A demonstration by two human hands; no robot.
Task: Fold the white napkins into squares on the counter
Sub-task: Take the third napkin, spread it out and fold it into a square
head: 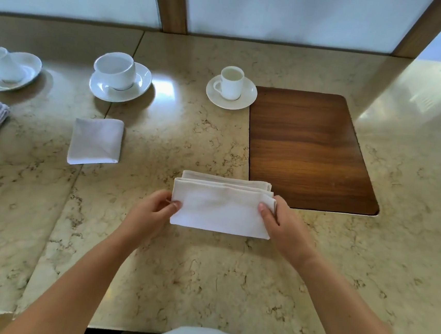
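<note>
Now left hand (pixel 156 209) and right hand (pixel 280 221) each pinch the folded napkin's (pixel 220 210) ends.

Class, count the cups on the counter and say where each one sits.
3, each on a saucer along the far side: small cup beside the wooden board, wide cup left of it, third cup at the far left edge.

Bright, soft daylight pours through the frosted panels (pixel 296 12) behind, throwing white glare onto the polished marble counter (pixel 203 273) at right and beside the saucers. Shadows stay faint. Wide-angle bending curves the edges; corners blur slightly.
</note>
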